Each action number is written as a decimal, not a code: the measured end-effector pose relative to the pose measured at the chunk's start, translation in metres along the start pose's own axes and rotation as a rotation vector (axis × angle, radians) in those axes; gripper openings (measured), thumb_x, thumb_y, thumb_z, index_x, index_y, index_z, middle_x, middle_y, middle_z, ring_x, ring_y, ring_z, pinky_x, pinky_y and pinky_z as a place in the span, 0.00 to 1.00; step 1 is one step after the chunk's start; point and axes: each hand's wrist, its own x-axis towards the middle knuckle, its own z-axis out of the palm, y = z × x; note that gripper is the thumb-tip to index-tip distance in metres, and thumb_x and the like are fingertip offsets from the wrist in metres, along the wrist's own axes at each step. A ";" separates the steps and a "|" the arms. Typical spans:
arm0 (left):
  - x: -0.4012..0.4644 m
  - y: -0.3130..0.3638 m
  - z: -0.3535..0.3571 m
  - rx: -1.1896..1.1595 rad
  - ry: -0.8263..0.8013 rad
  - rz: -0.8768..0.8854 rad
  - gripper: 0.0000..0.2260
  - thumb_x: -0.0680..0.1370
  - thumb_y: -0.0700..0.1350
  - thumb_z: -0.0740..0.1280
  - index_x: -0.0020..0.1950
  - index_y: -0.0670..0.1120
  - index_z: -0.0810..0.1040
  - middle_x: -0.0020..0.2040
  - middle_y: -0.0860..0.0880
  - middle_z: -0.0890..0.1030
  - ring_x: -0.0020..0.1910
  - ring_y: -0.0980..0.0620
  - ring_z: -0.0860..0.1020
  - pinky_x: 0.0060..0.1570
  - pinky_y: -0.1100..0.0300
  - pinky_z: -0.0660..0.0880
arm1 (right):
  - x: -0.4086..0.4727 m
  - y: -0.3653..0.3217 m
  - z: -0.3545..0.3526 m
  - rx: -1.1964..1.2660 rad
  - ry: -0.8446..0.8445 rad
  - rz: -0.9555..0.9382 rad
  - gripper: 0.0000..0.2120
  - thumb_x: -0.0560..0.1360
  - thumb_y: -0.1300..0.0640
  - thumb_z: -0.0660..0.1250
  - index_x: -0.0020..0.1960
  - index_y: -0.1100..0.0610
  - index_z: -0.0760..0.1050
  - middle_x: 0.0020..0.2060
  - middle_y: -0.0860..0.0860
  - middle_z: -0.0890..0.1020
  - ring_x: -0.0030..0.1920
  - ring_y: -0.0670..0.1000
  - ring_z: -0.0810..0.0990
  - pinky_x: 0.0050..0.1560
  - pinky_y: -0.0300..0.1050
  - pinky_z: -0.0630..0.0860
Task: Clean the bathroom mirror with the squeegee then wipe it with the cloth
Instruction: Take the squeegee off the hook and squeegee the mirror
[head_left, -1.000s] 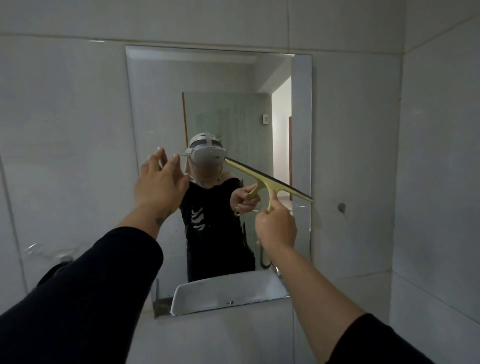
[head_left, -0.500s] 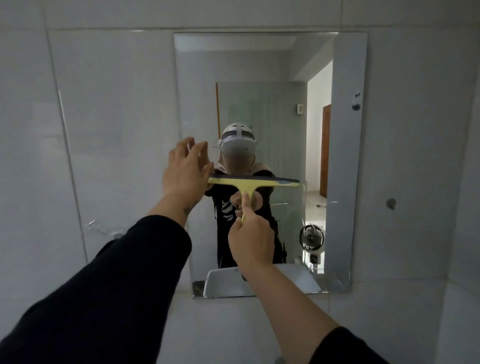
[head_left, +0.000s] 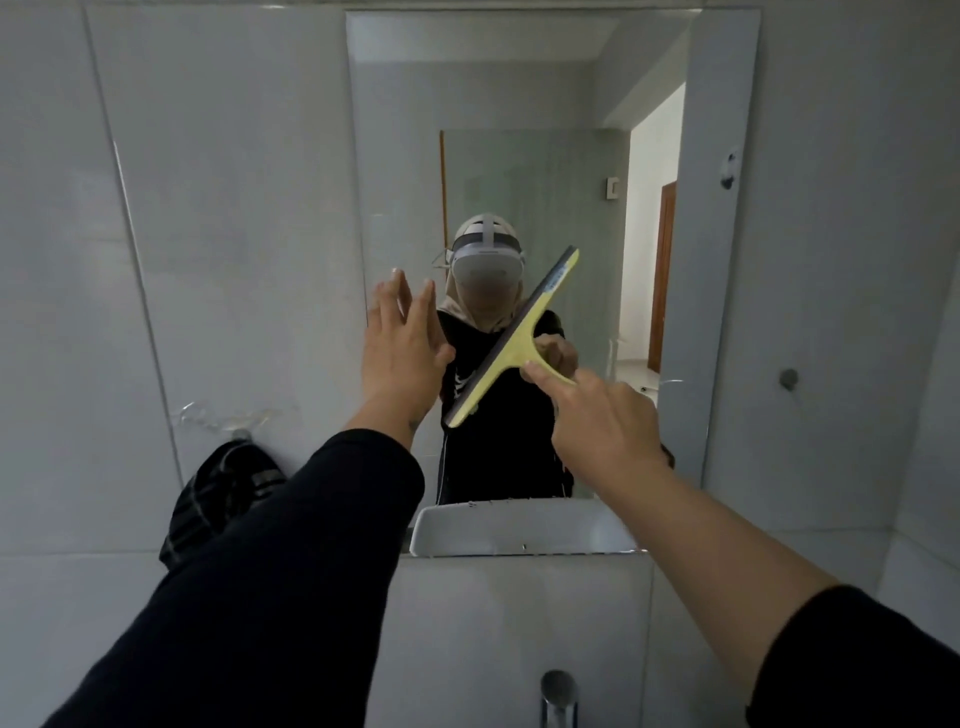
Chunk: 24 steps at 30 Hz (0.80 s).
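A tall rectangular mirror (head_left: 545, 104) hangs on the tiled wall straight ahead. My right hand (head_left: 602, 421) grips the handle of a yellow squeegee (head_left: 511, 343), whose blade slants from lower left to upper right in front of the mirror's middle. My left hand (head_left: 402, 343) is raised with its fingers spread near the mirror's left edge, holding nothing. A dark checked cloth (head_left: 218, 499) hangs from a clear hook on the wall left of the mirror, partly hidden by my left sleeve.
A grey tap (head_left: 558, 696) rises at the bottom centre. The mirror reflects a white basin (head_left: 519, 530), a person wearing a headset and an open doorway. A small round wall fitting (head_left: 789, 378) sits right of the mirror.
The squeegee blade has turned from level to a steep slant, its right end up. The view has moved closer and lower, bringing the hanging cloth and the tap into sight.
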 end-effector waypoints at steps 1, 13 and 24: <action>-0.001 0.001 0.002 0.002 -0.005 -0.002 0.35 0.75 0.45 0.69 0.77 0.51 0.54 0.78 0.46 0.47 0.76 0.43 0.46 0.71 0.44 0.61 | -0.001 0.004 0.000 -0.012 0.004 0.003 0.33 0.77 0.62 0.54 0.75 0.38 0.51 0.52 0.55 0.76 0.47 0.58 0.78 0.38 0.46 0.68; 0.000 -0.002 0.018 0.002 0.011 -0.035 0.42 0.72 0.38 0.70 0.76 0.55 0.47 0.78 0.48 0.41 0.76 0.47 0.38 0.72 0.42 0.59 | -0.022 0.079 0.004 0.072 0.014 0.323 0.29 0.79 0.59 0.54 0.73 0.33 0.53 0.49 0.53 0.77 0.37 0.52 0.69 0.37 0.44 0.66; -0.001 -0.003 0.017 -0.022 0.019 -0.035 0.40 0.72 0.40 0.72 0.76 0.53 0.50 0.78 0.46 0.43 0.77 0.45 0.40 0.73 0.43 0.56 | -0.049 0.077 0.025 0.483 -0.018 0.615 0.26 0.79 0.58 0.54 0.73 0.37 0.59 0.44 0.54 0.79 0.38 0.53 0.70 0.37 0.44 0.65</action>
